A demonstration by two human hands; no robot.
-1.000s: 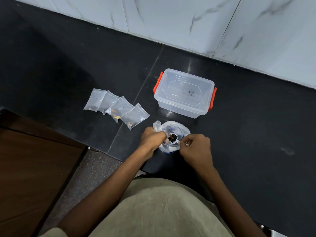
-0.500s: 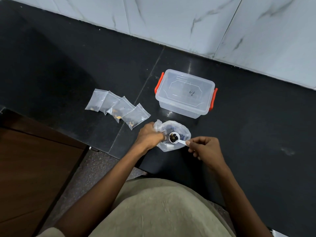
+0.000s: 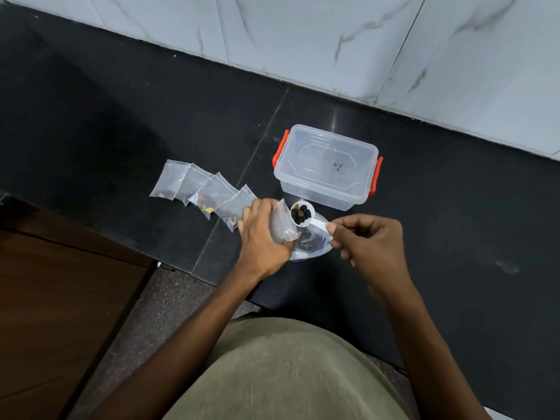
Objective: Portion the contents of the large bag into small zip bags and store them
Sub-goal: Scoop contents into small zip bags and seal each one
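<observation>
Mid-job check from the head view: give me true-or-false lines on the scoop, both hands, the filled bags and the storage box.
1. The white scoop holds dark pieces. True.
2. The right hand pinches the scoop's handle. True.
3. The left hand is empty. False: it holds a small zip bag.
4. The clear box has its lid off. False: the lid is on, orange latches at both ends.
5. Filled small bags lie left of the box. True.

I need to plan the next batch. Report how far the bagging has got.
Done: four small zip bags lie filled in a row on the black counter.
In hand: the left hand holds a fifth small bag; the right hand pinches a white scoop loaded with dark pieces above the large bag.
Left: the lidded container looks empty.
</observation>
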